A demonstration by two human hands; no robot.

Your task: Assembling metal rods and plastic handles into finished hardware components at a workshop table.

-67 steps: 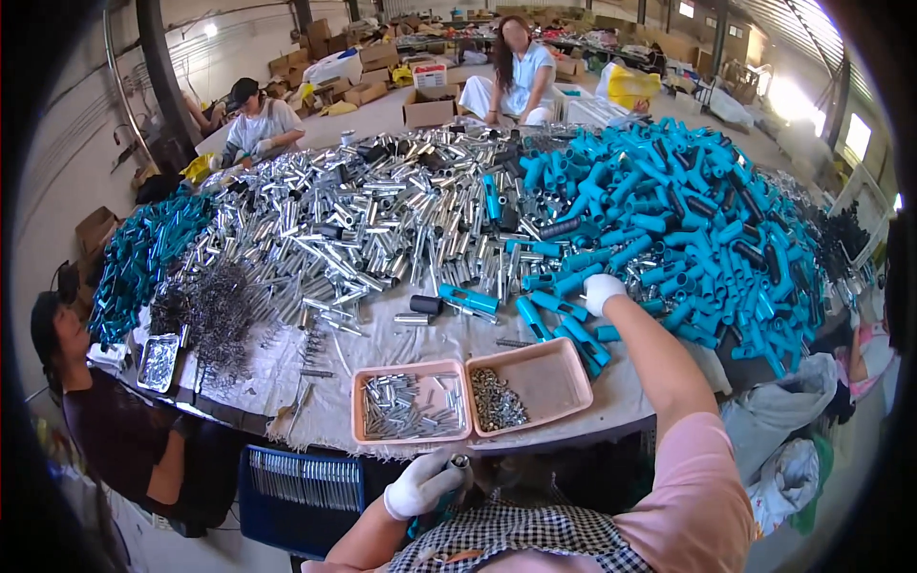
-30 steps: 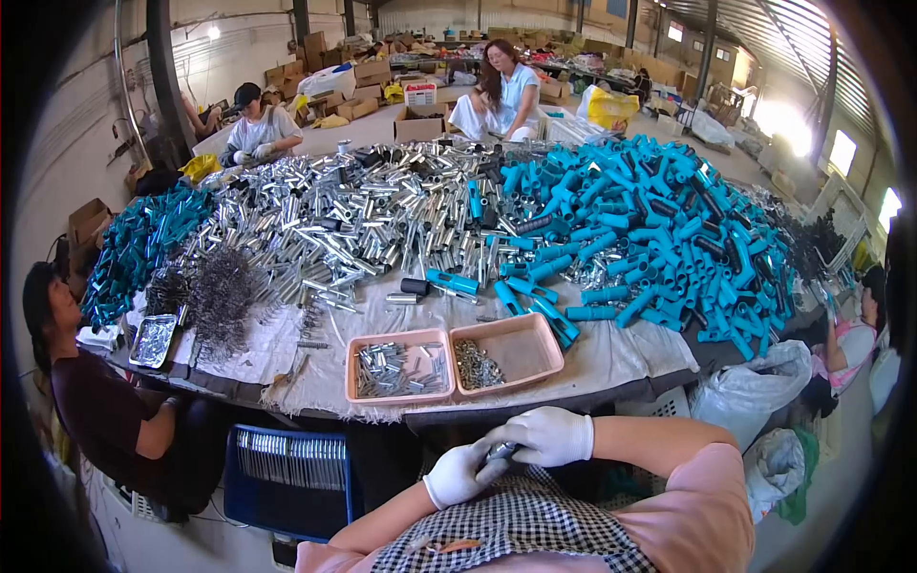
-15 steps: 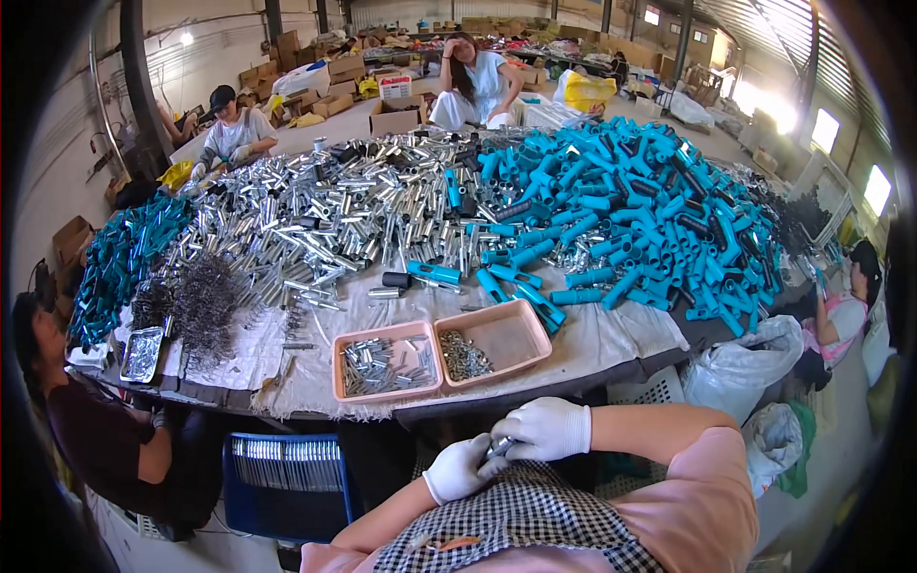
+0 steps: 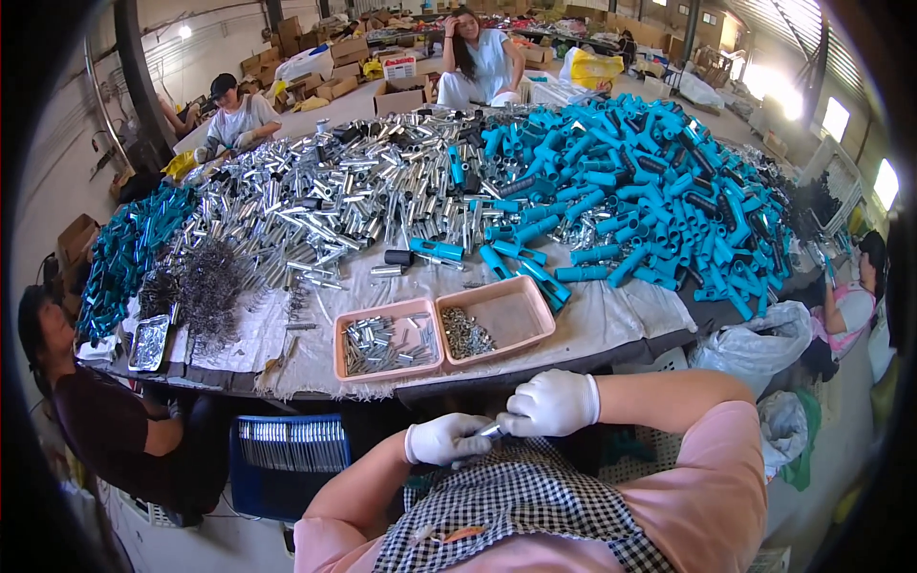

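My left hand [image 4: 447, 439], in a white glove, is closed on a small silvery metal tube [image 4: 492, 432] in front of my checked apron [image 4: 516, 501]. My right hand [image 4: 552, 404], gloved too, pinches the tube's other end from the right. Much of the tube is hidden by the fingers. Beyond the hands, on the table edge, two pink trays sit side by side. Short metal pins lie in the left tray [image 4: 339, 355]; small metal pieces fill the left corner of the right tray [image 4: 516, 325].
Silvery tubes [image 4: 363, 191] and turquoise tubes [image 4: 630, 201] are heaped across the table, with dark springs [image 4: 210, 296] at left. A blue crate [image 4: 250, 482] of metal rods stands below left. White sacks [image 4: 759, 349] are at right. Several people sit around the table.
Both hands have risen slightly, and the left hand has shifted a little left, showing more of the tube between them. The view has tilted slightly.
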